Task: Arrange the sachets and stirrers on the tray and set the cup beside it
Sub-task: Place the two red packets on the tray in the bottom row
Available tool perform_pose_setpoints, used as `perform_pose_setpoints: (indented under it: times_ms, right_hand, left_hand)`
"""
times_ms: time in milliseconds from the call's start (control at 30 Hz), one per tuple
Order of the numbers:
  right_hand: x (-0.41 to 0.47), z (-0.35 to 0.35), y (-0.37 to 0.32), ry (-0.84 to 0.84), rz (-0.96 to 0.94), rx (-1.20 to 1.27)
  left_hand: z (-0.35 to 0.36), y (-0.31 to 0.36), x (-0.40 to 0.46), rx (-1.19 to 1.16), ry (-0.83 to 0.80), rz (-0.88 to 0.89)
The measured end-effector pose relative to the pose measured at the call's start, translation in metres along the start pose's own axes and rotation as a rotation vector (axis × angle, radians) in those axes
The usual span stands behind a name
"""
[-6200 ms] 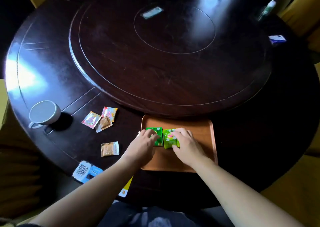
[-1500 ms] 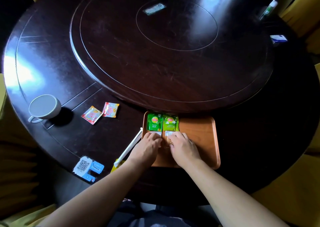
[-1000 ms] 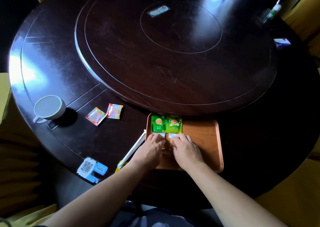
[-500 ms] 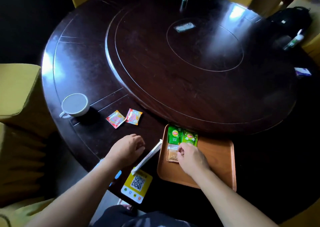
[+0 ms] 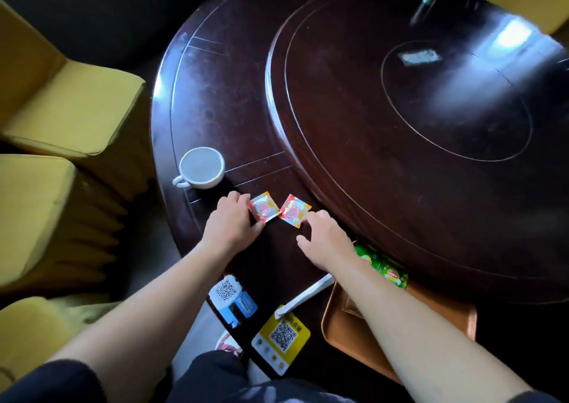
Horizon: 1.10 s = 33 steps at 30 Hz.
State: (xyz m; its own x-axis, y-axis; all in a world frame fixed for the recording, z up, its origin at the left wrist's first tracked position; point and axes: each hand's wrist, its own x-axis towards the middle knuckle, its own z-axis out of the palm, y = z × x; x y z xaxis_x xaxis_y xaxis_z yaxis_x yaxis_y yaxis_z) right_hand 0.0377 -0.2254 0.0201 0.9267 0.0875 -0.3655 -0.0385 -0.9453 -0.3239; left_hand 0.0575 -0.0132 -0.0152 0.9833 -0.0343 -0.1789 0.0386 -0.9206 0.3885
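Note:
Two red-orange sachets lie side by side on the dark table's outer ring. My left hand (image 5: pixel 232 221) pinches the left red sachet (image 5: pixel 264 211) by its left edge and lower corner. My right hand (image 5: pixel 326 239) has its fingers spread, fingertips touching the lower corner of the right red sachet (image 5: pixel 294 211). The white cup (image 5: pixel 201 168) stands upright just left of and beyond my left hand. The orange tray (image 5: pixel 446 316) sits at the near right under my right forearm, with two green sachets (image 5: pixel 394 274) at its far edge. A white stirrer (image 5: pixel 308 294) leans against the tray's left side.
A raised turntable (image 5: pixel 400 125) fills the table's middle, its rim just beyond the sachets. A blue QR card (image 5: pixel 232 298) and a yellow QR card (image 5: pixel 281 338) lie at the near table edge. Yellow chairs (image 5: pixel 70 106) stand to the left.
Both hands left the tray and moved left to the two red sachets. My view swung left, so the tray now sits at the lower right.

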Motion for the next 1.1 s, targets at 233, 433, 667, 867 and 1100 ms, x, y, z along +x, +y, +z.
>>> perform_pose_setpoints:
  times_ms: [233, 433, 667, 867, 1100]
  right_hand:
    - [0.045, 0.003, -0.021, 0.051, -0.006, -0.058]
    - [0.053, 0.009, -0.026, 0.121, 0.017, -0.144]
    - [0.053, 0.005, -0.030, 0.145, 0.073, -0.162]
    - [0.035, -0.004, -0.018, 0.063, 0.126, 0.045]
    - [-0.026, -0.017, 0.018, 0.129, 0.262, 0.373]
  left_hand:
    - [0.005, 0.006, 0.017, 0.087, 0.001, -0.029]
    - [0.002, 0.006, 0.026, 0.023, -0.021, -0.052]
    - [-0.003, 0.010, 0.029, -0.178, -0.063, -0.087]
    - [-0.010, 0.011, 0.012, -0.469, -0.100, -0.166]
    - [-0.025, 0.028, -0.027, -0.739, -0.203, -0.149]
